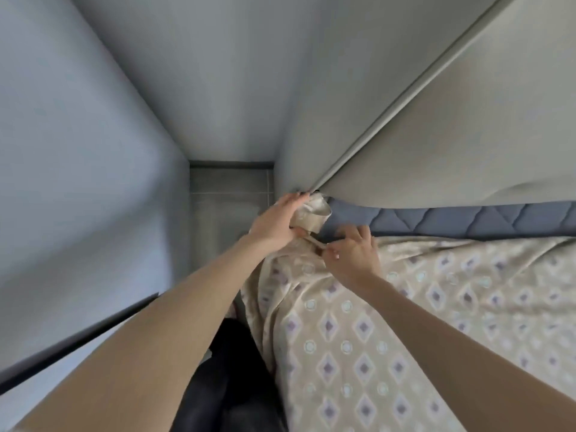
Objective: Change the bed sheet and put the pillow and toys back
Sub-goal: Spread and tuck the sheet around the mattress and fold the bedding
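Head view: the patterned bed sheet (pixel 358 338) lies over the mattress (pixel 467 218), reaching its far corner. The left grip (pixel 276 221) is closed around the bunched sheet corner. The right grip (pixel 352 254) pinches the sheet edge just beside it.

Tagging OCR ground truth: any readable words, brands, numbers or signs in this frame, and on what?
None: no text can be read anywhere.
The sheet carries only a diamond-and-circle print, no lettering.
The mattress edge and the wall show no label or sign.
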`<state>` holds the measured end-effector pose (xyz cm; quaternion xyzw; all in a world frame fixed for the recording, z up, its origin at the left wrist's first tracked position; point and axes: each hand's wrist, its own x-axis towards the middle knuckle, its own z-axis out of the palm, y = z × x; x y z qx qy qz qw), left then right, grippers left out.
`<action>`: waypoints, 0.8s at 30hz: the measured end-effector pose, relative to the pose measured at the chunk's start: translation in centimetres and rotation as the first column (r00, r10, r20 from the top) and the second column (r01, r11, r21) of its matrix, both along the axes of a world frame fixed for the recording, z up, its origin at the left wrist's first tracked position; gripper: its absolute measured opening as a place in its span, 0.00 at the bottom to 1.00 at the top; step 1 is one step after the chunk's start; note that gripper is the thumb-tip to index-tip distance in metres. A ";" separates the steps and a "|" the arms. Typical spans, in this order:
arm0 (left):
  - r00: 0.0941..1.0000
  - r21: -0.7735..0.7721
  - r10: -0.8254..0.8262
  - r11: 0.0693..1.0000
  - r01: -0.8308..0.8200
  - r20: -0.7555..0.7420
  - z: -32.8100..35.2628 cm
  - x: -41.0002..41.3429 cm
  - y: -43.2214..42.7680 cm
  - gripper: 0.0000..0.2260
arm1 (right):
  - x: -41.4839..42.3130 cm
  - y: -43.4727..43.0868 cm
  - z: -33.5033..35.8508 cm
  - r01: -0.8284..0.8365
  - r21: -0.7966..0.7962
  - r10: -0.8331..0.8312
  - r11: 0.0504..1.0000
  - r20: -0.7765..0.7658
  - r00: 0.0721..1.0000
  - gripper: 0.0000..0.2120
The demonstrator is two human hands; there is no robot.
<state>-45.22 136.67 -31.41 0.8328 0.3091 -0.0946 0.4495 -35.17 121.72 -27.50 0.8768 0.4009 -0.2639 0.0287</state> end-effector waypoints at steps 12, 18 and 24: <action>0.704 0.176 0.707 0.687 -0.705 0.061 2.4 -3.6 4.0 0.12 | 1.6 0.7 0.8 -0.186 -0.388 0.058 0.903 -0.319 0.946 0.34; 0.588 -0.275 0.807 0.552 -0.787 -0.063 3.2 -4.5 6.7 0.15 | 0.1 2.4 1.1 -0.223 -0.483 0.138 0.847 -0.207 0.969 0.16; 0.866 -0.101 0.500 0.862 -0.497 0.012 4.8 -4.1 3.4 0.42 | 0.4 2.6 3.5 0.062 0.076 -0.072 0.995 0.136 0.988 0.15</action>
